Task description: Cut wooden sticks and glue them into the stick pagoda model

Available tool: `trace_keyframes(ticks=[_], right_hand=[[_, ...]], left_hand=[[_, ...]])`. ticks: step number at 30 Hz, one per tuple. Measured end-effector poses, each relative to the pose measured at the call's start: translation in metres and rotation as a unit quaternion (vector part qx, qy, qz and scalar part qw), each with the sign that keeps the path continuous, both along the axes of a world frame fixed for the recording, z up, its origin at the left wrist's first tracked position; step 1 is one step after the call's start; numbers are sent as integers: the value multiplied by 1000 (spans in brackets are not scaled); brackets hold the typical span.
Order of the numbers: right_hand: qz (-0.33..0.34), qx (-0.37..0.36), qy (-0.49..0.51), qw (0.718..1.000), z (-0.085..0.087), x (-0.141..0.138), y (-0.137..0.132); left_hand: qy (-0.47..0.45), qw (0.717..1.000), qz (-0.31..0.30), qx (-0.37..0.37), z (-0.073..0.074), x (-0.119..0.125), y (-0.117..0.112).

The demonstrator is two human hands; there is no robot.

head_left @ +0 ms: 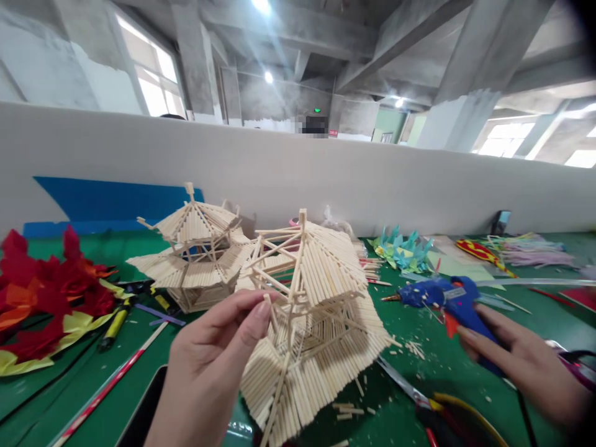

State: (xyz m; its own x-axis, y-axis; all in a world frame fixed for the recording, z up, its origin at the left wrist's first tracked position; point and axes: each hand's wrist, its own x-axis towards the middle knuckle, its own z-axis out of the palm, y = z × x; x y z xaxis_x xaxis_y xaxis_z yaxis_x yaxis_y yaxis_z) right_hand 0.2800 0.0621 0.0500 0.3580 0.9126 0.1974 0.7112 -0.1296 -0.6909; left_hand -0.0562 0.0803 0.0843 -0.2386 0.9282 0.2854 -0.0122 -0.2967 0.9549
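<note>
Two bare hands over the green surface (pixel 484 385). Left hand (pixel 214 360) pinches a short stick (pixel 272 313) between thumb and forefinger, at the open side of the front stick pavilion's roof; can't tell if the stick touches the frame. Front stick pavilion (pixel 321 285) sits just beyond and right of the left hand, between both hands, roof partly covered. Right hand (pixel 526 360) wraps the grip of a blue glue gun (pixel 459 304), finger by the orange trigger (pixel 451 324), nozzle aimed toward the pavilion but apart from it. Second stick pavilion (pixel 200 273) stands beyond the left hand. Scissors (pixel 410 391) lie left of the right hand, stick offcuts (pixel 414 349) near them. Left of the left hand: yellow-and-black cutter (pixel 114 326), red paper flowers (pixel 79 298). Teal paper piece (pixel 405 248) lies beyond the glue gun.
</note>
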Motion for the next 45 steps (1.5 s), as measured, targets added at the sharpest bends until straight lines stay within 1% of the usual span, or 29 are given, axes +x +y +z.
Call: trace_keyframes(ticks=[1,2,3,5,8,10,11,12,13,14,15,17,18,19,20,21,22,23,24,25,26,29,31,33,35,38,41,43,45], right_hand=[[22,-36,-9,999,-8,13,2],[20,-45,-12,999,-18,26,5],[9,-52,-17,998,-29,37,7],[-43,-53,-39,997,-54,54,13],[-56,-66,-58,995,-87,67,23],[-57,-73,-75,993,-98,68,27],[-65,-70,-87,992,-99,67,28],[-75,-63,-102,990,-95,64,28],[-85,-51,-116,988,-88,58,27],[-96,-32,-129,986,-77,50,25],[-94,-10,-138,986,-63,40,22],[-71,46,-141,986,-28,9,14],[-26,115,-151,982,-10,-10,9],[58,190,-162,967,8,-30,5],[132,260,-183,939,25,-51,1],[207,313,-202,905,39,-72,-2],[271,344,-221,872,52,-91,-4],[318,381,-230,837,61,-108,-5],[354,394,-242,813,68,-123,-5],[360,416,-235,801,73,-135,-4],[377,431,-225,789,76,-144,-3],[392,443,-191,783,77,-156,1],[393,441,-188,785,75,-156,3],[392,444,-199,781,73,-155,5],[390,447,-203,779,72,-155,5],[389,447,-192,783,70,-157,6],[398,422,-171,796,67,-157,9],[391,393,-153,818,65,-153,14],[367,368,-136,843,63,-148,21]], left_hand=[[-3,1000,8,-1,0,0,0],[-7,1000,11,-3,0,0,0],[-9,1000,11,-5,1,0,0],[-13,1000,3,-10,2,1,-1],[-20,1000,-11,-14,3,1,-3],[-25,999,-20,-19,4,-1,-5],[-27,999,-26,-21,4,-2,-6],[-28,999,-30,-22,4,-2,-6],[-27,999,-35,-24,5,-3,-7],[-27,998,-42,-28,6,-3,-8],[-30,998,-50,-33,7,-2,-9],[-33,995,-78,-43,13,2,-11],[-29,994,-98,-47,17,6,-12],[-19,991,-123,-48,21,10,-14],[2,988,-148,-46,26,14,-15],[18,985,-167,-47,30,19,-17],[31,981,-184,-48,34,23,-18],[32,978,-200,-56,38,26,-19],[26,975,-214,-63,40,29,-21],[17,971,-225,-72,41,30,-22],[7,967,-245,-73,41,31,-23],[-9,965,-247,-86,38,28,-26],[-8,967,-238,-87,35,25,-25],[-7,966,-246,-80,34,23,-23],[-13,965,-252,-78,35,22,-20],[-21,967,-241,-85,35,23,-18],[-14,969,-227,-95,33,22,-18],[-9,974,-203,-97,30,19,-19],[15,983,-168,-69,27,13,-19]])
